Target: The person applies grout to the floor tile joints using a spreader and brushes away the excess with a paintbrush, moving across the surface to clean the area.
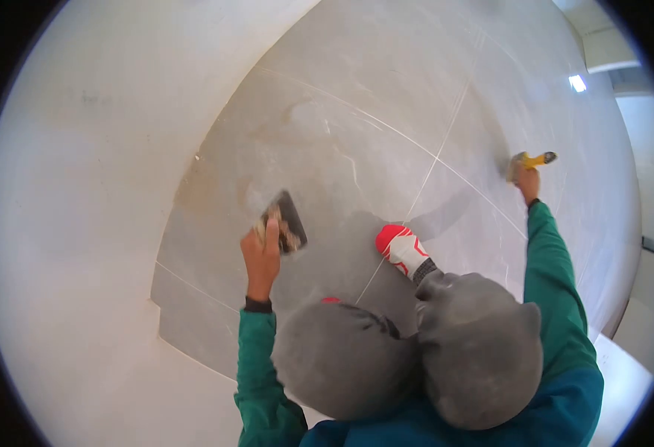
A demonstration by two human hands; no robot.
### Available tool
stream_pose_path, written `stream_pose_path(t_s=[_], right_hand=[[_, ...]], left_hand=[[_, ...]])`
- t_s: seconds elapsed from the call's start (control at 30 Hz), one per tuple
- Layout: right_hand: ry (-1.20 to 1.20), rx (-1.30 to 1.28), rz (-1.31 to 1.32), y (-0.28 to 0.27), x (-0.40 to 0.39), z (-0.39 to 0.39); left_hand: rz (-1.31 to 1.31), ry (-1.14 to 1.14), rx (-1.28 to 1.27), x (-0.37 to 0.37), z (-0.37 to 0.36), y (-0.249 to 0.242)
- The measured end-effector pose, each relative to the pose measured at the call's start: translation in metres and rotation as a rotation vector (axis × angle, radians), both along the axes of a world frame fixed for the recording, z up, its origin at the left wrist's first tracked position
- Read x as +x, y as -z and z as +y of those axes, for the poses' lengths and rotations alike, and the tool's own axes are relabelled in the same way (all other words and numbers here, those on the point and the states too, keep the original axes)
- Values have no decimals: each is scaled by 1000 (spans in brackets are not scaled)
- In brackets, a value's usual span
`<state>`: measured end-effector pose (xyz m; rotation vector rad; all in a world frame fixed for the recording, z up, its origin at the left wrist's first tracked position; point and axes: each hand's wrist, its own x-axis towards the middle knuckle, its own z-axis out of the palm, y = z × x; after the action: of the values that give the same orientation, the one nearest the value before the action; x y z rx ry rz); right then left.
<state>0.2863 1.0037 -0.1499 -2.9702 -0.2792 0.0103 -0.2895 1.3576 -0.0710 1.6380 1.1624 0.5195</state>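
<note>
On the left, my left hand point(261, 252) grips a dark, flat rectangular trowel point(292, 214), with tan paste smeared over it near the fingers. The trowel's face overlaps the grey tiled floor point(386, 89). Reaching far out to the right, my right hand point(526, 181) is closed around a yellow-handled tool point(540, 159) with a dark handle end. The working end of that tool is blurred against the floor, so I cannot tell its kind.
White walls point(81, 186) border the floor on the left. Thin pale joint lines point(436, 157) cross between the tiles, and brownish smears mark the left part. My foot in a red and white sock point(403, 248) rests on the floor, in front of my bent knees point(483, 350).
</note>
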Motion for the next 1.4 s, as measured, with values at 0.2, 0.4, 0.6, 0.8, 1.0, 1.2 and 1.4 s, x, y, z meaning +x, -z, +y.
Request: stream_pose_path(t_s=[0.2, 0.4, 0.6, 0.8, 1.0, 1.2, 1.4], right_hand=[[-366, 410, -34, 45, -182, 319], [-794, 480, 324, -27, -297, 456], [-760, 268, 86, -9, -126, 385], [-445, -17, -136, 20, 11, 344], [-991, 337, 201, 12, -258, 455], [-991, 263, -23, -34, -187, 532], [-998, 277, -172, 16, -195, 577]], left_hand=[[1, -359, -374, -30, -110, 18], [-70, -493, -363, -12, -175, 58], [-115, -725, -257, -5, -226, 71], [-1, -618, -217, -3, -216, 81], [168, -604, -150, 2, -208, 88], [293, -539, -104, 3, -211, 82], [405, -466, -151, -6, -223, 97]])
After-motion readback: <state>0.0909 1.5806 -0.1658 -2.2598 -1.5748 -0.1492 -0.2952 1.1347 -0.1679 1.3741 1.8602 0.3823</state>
